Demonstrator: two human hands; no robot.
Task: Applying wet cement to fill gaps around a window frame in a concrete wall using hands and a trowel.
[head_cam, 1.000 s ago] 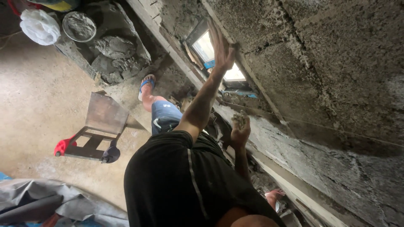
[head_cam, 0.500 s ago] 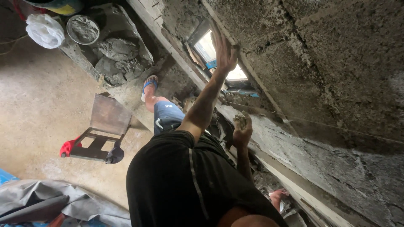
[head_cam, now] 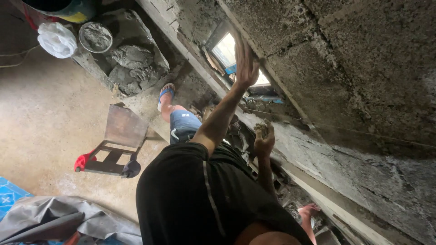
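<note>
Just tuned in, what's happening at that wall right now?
A person in a black shirt stands close against a rough block wall. One hand is raised flat beside a small opening in the wall; the other hand, lower down, presses a lump of wet mortar against the blocks. Behind, on the floor, lie a mortar heap and a bucket.

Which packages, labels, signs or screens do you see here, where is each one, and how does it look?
white plastic bag: on the floor at top left, crumpled, beside a round grey bowl.
Small white mark on the blue shorts: too small to tell more.
No signs or screens show.
</note>
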